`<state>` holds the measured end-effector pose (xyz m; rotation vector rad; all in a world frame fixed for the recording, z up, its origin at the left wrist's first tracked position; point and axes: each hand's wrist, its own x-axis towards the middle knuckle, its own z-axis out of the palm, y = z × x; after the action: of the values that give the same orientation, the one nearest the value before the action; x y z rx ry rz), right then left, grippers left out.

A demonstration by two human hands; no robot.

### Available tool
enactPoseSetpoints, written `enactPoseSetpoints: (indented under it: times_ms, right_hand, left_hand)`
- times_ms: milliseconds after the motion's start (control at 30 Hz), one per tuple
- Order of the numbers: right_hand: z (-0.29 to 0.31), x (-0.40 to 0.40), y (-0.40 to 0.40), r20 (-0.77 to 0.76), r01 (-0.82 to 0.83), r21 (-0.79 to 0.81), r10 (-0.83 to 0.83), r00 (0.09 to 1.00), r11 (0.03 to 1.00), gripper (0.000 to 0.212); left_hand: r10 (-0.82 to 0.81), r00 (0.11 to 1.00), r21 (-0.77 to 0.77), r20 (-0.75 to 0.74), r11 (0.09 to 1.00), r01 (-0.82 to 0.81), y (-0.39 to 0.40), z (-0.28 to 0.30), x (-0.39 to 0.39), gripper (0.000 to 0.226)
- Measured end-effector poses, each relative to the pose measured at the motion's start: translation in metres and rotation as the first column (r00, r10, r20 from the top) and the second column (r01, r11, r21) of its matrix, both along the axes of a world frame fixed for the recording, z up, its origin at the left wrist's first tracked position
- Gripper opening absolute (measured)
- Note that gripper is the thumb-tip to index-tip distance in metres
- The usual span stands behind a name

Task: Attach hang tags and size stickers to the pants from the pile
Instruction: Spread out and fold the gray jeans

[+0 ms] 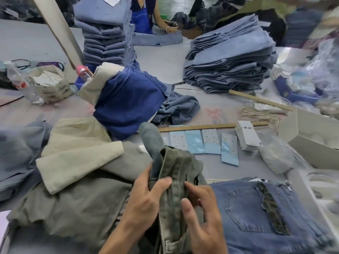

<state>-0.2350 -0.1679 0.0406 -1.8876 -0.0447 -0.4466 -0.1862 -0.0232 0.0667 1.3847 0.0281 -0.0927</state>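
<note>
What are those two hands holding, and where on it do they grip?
Both hold the grey-green pants at the bunched waistband: the left hand grips its left side, thumb on top; the right hand pinches its right edge.

Two bare forearms enter from the lower edge and converge at centre. Left hand (146, 197): palm turned inward, thumb laid across the near face of a bunched, grey-green denim waistband (174, 173), remaining fingers wrapped behind it and mostly hidden. Right hand (201, 213): back toward the camera, index finger extended with its tip on the same waistband, thumb pressed against the fabric lower down, other fingers curled beneath. The two hands lie just beside each other, thumbs near.
</note>
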Motion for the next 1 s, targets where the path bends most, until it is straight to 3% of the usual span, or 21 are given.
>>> enactPoseSetpoints:
  times_ms: [133,300,467,567,633,700,733,800,900,933,1000]
  right_hand:
    - [0.078,0.008,-0.063,0.123,0.13,0.009,-0.13,0.984,0.991,0.023]
    - [0.156,0.014,-0.122,0.243,0.182,-0.205,-0.131,0.961,0.962,0.019]
    - [0.152,0.036,-0.149,0.243,0.152,-0.346,-0.068,0.968,0.926,0.014]
    - [0.081,0.051,-0.169,0.07,0.132,-0.461,-0.113,0.991,0.877,0.016]
    - [0.016,0.049,-0.178,-0.187,0.021,-0.581,-0.159,0.969,0.813,0.024]
    - [-0.039,0.032,-0.165,-0.461,-0.225,-0.704,-0.193,0.866,0.674,0.041]
    - [-0.062,0.023,-0.156,-0.505,-0.322,-0.76,-0.203,0.839,0.565,0.047]
    - [-0.079,0.012,-0.149,-0.506,-0.347,-0.781,-0.2,0.839,0.519,0.051]
    - [-0.064,0.034,-0.184,-0.42,-0.202,-0.687,-0.155,0.894,0.698,0.051]
    - [-0.056,0.041,-0.205,-0.361,-0.085,-0.66,-0.217,0.907,0.746,0.049]
    - [-0.046,0.053,-0.26,-0.218,0.17,-0.73,-0.461,0.86,0.662,0.043]
  left_hand:
    - [-0.146,0.988,-0.24,0.054,0.958,0.155,-0.082,0.053,0.009,0.025]
    - [-0.29,0.954,-0.468,0.072,0.835,0.289,-0.142,0.095,0.02,0.026]
    - [-0.317,0.946,-0.538,-0.064,0.81,0.235,-0.156,0.052,0.02,0.058]
    - [-0.187,0.933,-0.403,-0.307,0.914,0.051,-0.158,-0.02,0.02,0.055]
    - [-0.066,0.87,-0.208,-0.488,0.977,-0.042,-0.154,-0.074,0.015,0.036]
    - [0.054,0.805,-0.007,-0.591,0.997,-0.071,-0.144,-0.121,0.01,0.017]
    - [0.084,0.789,0.049,-0.609,0.996,-0.068,-0.14,-0.137,0.009,0.014]
    - [0.1,0.784,0.116,-0.612,0.993,-0.036,-0.136,-0.15,0.014,0.016]
    - [0.047,0.817,0.096,-0.574,0.995,0.01,-0.133,-0.147,0.022,0.018]
    - [0.029,0.825,0.069,-0.564,0.998,0.012,-0.131,-0.145,0.023,0.018]
    - [0.032,0.842,0.067,-0.539,0.998,0.005,-0.125,-0.145,0.019,0.019]
